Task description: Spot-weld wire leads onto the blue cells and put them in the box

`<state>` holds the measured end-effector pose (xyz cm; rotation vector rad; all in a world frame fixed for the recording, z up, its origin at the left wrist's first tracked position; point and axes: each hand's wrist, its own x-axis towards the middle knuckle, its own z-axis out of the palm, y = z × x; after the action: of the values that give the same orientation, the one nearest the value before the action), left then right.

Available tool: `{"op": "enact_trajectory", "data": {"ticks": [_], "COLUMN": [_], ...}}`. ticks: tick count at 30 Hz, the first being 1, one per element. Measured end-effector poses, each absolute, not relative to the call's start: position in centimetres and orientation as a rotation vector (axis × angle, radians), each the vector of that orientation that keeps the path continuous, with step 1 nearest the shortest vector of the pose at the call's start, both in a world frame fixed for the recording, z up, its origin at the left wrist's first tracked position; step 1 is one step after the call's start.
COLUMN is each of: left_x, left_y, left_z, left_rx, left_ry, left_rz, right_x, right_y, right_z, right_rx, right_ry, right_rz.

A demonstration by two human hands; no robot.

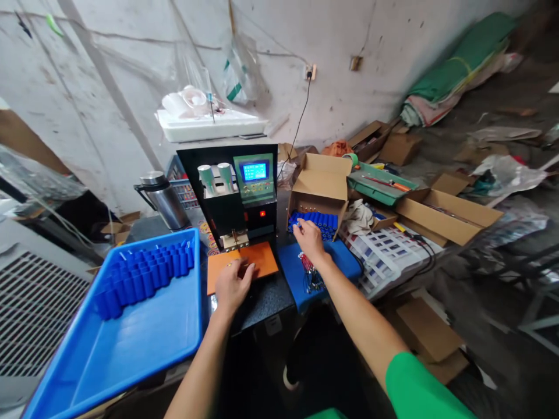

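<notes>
My left hand (234, 283) rests on the orange board (264, 260) in front of a black spot welder (259, 227). Its thumb is apart from the fingers, and I see nothing held there. Over the cardboard box (321, 174), my right hand (310, 237) has its fingers closed on a blue battery cell, mostly hidden by the fingertips. More blue battery cells (325, 220) lie in rows inside that box. Just below my right wrist, a bundle of red and black wires (311, 276) lies on a blue cloth (345, 262).
A blue tray (148, 337) on the left holds many upright blue cells (144, 273). Behind it stands a steel jug (163, 201). White foam (209, 125) sits above the welder. To the right are a white plastic basket (375, 262), a green tray (378, 183) and open cartons (449, 215).
</notes>
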<state>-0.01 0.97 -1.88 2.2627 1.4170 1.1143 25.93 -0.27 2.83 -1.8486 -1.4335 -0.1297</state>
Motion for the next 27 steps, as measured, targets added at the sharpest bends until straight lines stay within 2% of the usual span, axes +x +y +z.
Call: {"op": "enact_trajectory", "data": {"ticks": [4,9,27], "left_x": [-0.1,-0.2,0.4], "left_y": [1.1,1.0,0.8], "left_z": [-2.0,-2.0,-1.8], "left_rx": [2.321,2.37,2.401], "left_ry": [1.424,1.414,1.474], "left_rz": [1.118,1.127,1.111], "right_x": [29.0,29.5,30.0], "right_y": [2.3,4.3,4.3], "right_z": [3.3,3.5,4.2], "right_rx": [-2.165,-2.415,-2.404], "right_ry": [-1.637,-1.865,-1.879], "right_rz": [-0.289,-0.288,-0.234]}}
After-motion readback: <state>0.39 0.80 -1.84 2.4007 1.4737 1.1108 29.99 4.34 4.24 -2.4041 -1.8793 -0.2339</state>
